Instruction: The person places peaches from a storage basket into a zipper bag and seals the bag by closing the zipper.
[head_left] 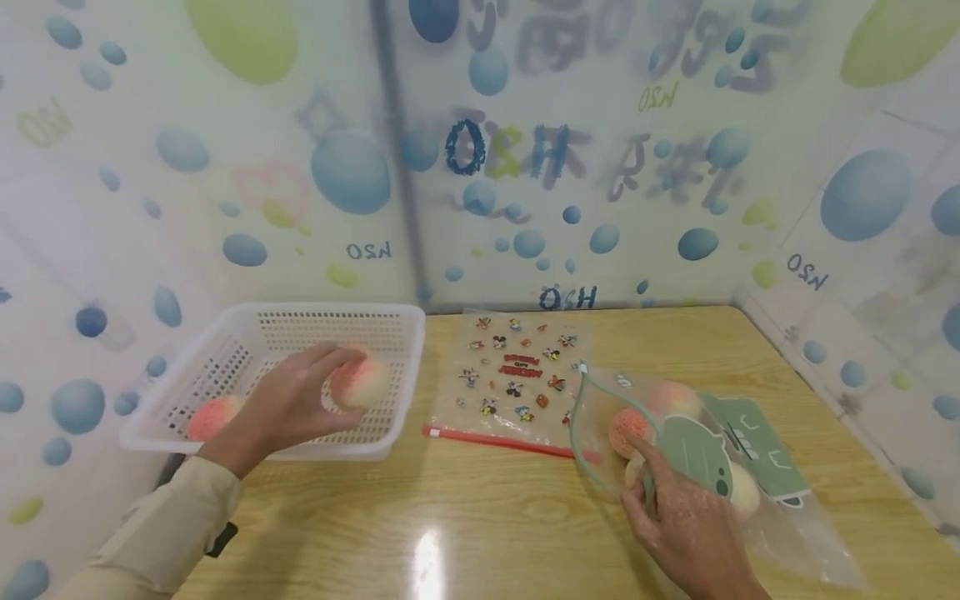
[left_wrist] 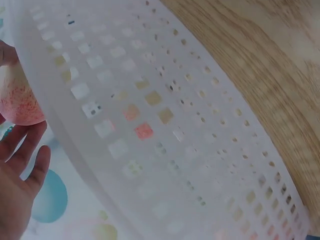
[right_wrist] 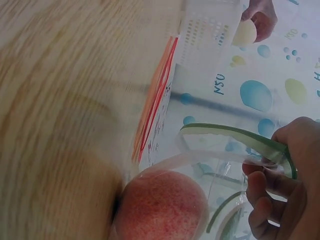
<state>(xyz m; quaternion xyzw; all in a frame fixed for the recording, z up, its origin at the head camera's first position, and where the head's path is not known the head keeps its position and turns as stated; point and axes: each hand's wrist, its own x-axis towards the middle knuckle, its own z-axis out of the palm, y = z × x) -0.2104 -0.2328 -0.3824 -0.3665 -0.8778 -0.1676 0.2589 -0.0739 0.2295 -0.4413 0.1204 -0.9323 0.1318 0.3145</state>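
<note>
Above the white basket, the left hand curves its fingers round a peach; right of the basket, the right hand, wrist low, pinches a green-edged bag.

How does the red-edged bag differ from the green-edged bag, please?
The red-edged bag lies flat; the green-edged bag, held by the right hand, bulges around peaches. The red-edged bag carries small cartoon figures; the green-edged bag, large green shapes. Both are see-through.
</note>
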